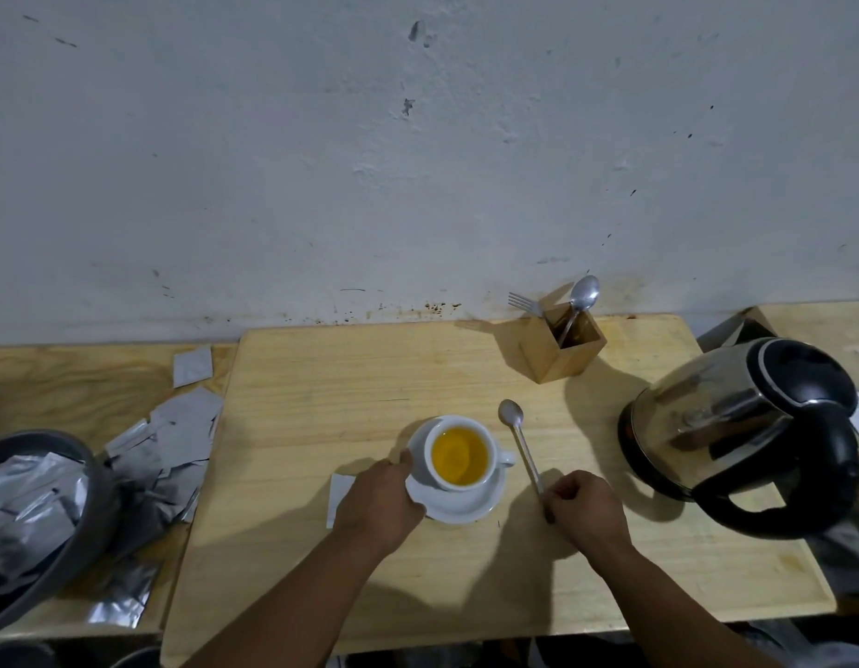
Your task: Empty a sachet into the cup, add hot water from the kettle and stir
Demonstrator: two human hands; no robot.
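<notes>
A white cup filled with yellow liquid stands on a white saucer in the middle of the wooden board. My left hand grips the saucer's left rim. My right hand is closed around the handle end of a long metal spoon, whose bowl points away from me just right of the cup, outside it. A steel kettle with a black handle and lid sits at the right. A white sachet lies partly under my left hand.
A wooden cutlery box with a fork and a spoon stands at the back near the wall. Several silver sachets lie scattered at the left beside a grey bin holding more wrappers.
</notes>
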